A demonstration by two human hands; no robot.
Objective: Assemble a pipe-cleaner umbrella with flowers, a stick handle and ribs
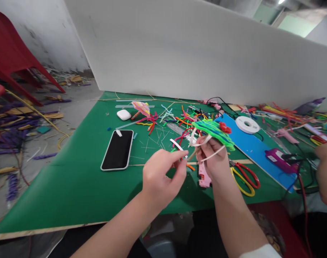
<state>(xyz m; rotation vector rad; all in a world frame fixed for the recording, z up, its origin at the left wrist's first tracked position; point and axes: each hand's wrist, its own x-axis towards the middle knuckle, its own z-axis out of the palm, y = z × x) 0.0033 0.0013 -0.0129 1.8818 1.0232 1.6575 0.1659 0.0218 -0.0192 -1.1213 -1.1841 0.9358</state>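
Note:
My right hand (212, 152) is closed round the stick of a small umbrella-shaped craft of green and blue pipe cleaner (212, 130), with a red fuzzy piece on top. Loose white ribbon (214, 153) trails past those fingers. To the left, my left hand (163, 172) holds its thumb and index finger pinched close to the stick's lower end; what sits between them is too small to make out. Beneath my right hand lies a pink glue gun (204, 176), partly hidden. Scissors with red and yellow handles (245, 177) rest beside my right forearm.
A phone (117, 150), a white earbud case (123, 114) and a pink-topped craft (141, 108) lie on the green table (80, 186). Cut pipe cleaners (152, 120) scatter behind. Rightward are a blue board (249, 150), ribbon spool (247, 124), purple power strip (280, 159) and another person's arm (326, 173).

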